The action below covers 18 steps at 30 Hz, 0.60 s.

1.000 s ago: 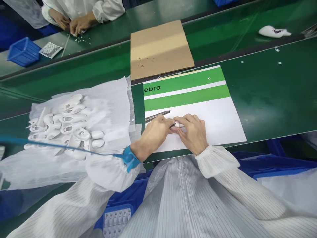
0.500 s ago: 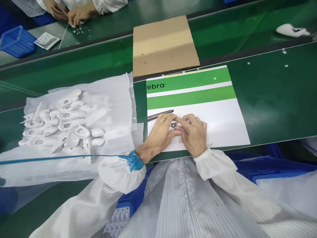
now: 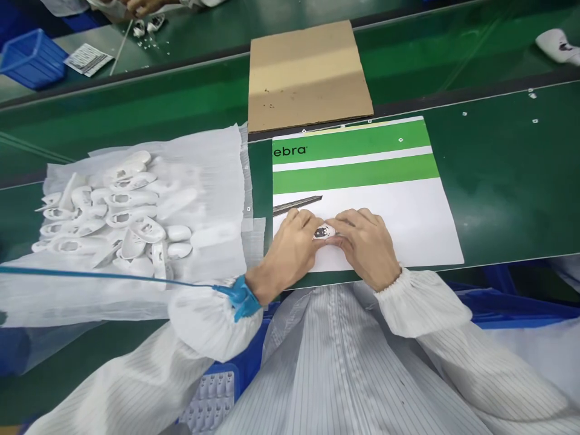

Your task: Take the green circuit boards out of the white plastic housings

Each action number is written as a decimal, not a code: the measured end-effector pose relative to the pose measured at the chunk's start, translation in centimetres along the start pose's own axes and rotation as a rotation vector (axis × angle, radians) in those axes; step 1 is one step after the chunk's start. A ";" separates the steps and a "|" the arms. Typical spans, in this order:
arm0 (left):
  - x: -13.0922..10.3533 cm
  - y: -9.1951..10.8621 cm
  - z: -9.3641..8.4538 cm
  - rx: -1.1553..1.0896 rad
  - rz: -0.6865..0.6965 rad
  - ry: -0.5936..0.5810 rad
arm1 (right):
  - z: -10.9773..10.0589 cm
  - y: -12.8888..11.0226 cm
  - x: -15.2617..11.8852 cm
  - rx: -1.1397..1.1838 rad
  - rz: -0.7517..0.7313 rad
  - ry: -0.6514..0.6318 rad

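Note:
Between my two hands is a small white plastic housing (image 3: 324, 232) with a dark opening on its upper face. My left hand (image 3: 294, 248) is closed on its left end, the wrist wearing a blue strap with a cord running off to the left. The fingers of my right hand (image 3: 365, 244) grip the right end, thumb below and index finger above. Both hands rest over a white and green printed sheet (image 3: 408, 223). A pair of dark metal tweezers, or a similar slim tool (image 3: 296, 205), lies just beyond my left hand. My fingers hide much of the housing.
Many white plastic housings (image 3: 131, 198) are heaped on white foam sheeting (image 3: 212, 175) at left. Cardboard (image 3: 312, 72) lies beyond the printed sheet. A white part (image 3: 555, 45) sits far right, and tiny white pieces dot the bench. Across stands a blue basket (image 3: 34, 57) near a co-worker's hand (image 3: 145, 6).
My right hand has shifted a little to the right along the housing, uncovering more of its face. The view has tilted slightly. Across the bench, the co-worker's hands have moved back, and small white parts now show there.

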<state>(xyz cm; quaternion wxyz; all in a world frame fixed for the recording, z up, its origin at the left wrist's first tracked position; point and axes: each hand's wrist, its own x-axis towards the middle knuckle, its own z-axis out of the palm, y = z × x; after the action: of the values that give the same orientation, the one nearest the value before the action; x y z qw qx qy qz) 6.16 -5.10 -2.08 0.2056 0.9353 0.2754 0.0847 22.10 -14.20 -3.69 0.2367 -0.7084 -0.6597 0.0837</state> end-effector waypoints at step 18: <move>-0.7 -0.6 0.6 0.087 0.162 -0.068 | 0.7 2.5 0.2 0.152 -0.149 0.026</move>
<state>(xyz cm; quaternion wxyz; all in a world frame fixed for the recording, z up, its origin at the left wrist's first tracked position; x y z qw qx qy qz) 5.49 -5.25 -2.91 0.1665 0.9649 0.1950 0.0574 24.02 -13.84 -5.38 0.3039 -0.6383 -0.6992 0.1067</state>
